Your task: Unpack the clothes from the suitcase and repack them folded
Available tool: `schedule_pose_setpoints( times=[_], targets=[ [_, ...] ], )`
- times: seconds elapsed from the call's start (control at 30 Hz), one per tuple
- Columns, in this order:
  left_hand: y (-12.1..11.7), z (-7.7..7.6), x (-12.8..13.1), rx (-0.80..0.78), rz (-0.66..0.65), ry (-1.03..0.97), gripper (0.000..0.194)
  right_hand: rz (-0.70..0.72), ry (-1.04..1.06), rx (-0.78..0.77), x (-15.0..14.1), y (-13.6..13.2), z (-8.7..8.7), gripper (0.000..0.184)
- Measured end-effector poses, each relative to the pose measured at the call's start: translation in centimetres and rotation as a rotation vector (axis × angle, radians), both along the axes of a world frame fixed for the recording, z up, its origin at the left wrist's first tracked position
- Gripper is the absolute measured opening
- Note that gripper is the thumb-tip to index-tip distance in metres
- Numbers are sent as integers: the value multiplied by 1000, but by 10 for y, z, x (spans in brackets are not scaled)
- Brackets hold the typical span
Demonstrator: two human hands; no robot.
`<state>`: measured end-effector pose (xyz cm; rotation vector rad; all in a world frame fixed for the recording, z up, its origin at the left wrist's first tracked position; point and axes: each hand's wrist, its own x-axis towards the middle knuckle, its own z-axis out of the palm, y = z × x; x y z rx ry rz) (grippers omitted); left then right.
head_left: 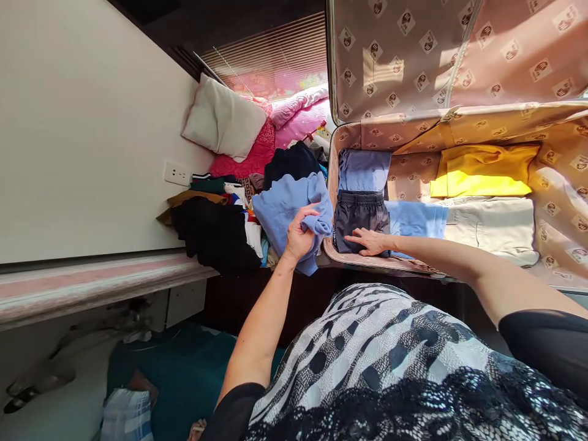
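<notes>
My left hand (301, 233) is closed around a bunched edge of a light blue garment (287, 199), just left of the suitcase (329, 248). Inside the suitcase, my right hand (370, 240) lies with fingers stretched out on dark grey shorts (362, 211) with an elastic waistband. A folded periwinkle garment (365, 168) sits behind the shorts. To their right is a folded light blue cloth (418, 219), partly behind my right forearm. Folded beige trousers (493, 226) and a folded yellow garment (484, 171) fill the right part.
The patterned suitcase lid (404, 55) stands raised at the back. Left of the case lies a heap with a black garment (215, 233) and a navy garment (291, 160). A white pillow (225, 119) leans by the white wall (92, 135), which holds a socket (177, 174).
</notes>
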<state>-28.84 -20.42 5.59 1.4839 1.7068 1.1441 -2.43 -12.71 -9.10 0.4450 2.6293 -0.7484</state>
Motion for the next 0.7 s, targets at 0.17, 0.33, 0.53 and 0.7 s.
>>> schedule_pose_setpoints(
  times=[0.17,0.33,0.53,0.7],
  targets=[
    [1,-9,13,-27,-84,44,11,-349,-26,192,18,27,-26,91],
    [5,-18,17,-43,-134,54,17,-228,-199,111,17,29,-56,103],
    [7,-18,16,-44,-124,18,17,-207,-190,104,6,30,-36,85],
    [5,-17,15,-71,-96,36,15,-409,28,217,-15,49,-14,74]
  ],
)
